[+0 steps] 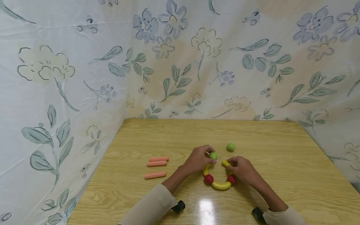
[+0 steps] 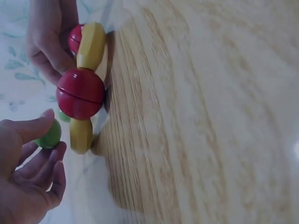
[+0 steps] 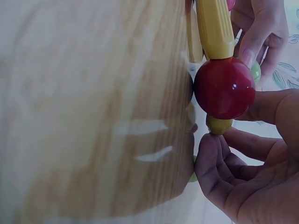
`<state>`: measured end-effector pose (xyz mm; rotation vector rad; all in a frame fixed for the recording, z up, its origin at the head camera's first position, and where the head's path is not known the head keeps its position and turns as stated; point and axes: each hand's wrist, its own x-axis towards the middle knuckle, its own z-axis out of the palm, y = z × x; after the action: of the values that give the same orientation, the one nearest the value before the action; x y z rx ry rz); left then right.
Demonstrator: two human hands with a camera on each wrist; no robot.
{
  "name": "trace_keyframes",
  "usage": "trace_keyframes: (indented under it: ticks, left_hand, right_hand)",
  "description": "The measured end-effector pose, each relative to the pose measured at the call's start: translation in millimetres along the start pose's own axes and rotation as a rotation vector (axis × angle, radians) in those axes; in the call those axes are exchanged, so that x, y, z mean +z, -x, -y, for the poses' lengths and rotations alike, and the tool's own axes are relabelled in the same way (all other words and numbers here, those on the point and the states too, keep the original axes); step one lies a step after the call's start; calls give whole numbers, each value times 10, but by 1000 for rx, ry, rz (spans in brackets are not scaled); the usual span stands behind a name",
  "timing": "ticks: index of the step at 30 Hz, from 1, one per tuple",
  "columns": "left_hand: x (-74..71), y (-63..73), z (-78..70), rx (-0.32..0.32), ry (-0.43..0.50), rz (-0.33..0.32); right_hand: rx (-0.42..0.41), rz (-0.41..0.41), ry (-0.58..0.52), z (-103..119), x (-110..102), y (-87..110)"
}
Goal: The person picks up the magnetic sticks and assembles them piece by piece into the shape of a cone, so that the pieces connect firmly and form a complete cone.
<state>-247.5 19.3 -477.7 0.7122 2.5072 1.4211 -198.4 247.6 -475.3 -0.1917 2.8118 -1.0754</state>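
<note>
In the head view my left hand (image 1: 200,158) pinches a green ball (image 1: 213,156) between thumb and fingers, at the far left of a ring of toy pieces. My right hand (image 1: 241,168) holds a yellow toy banana (image 1: 226,163) at the ring's right side. Two red balls (image 1: 208,179) sit at the ring's near corners, with another toy banana (image 1: 221,186) curving between them. A further banana (image 1: 206,169) runs up the left side, partly covered by my left hand. In the left wrist view the green ball (image 2: 50,135) lies between thumb and fingertips.
A second green ball (image 1: 231,147) stands beyond the ring. Several orange toy sausages (image 1: 155,175) lie on the left of the wooden table (image 1: 287,150). A flowered cloth (image 1: 180,87) hangs behind and at the sides.
</note>
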Motion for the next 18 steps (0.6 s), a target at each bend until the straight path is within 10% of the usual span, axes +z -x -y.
trace_keyframes:
  ticks: [18]
  left_hand:
    - [74, 105, -33, 77, -66, -8]
  right_hand:
    - [-10, -35, -2, 2, -10, 26]
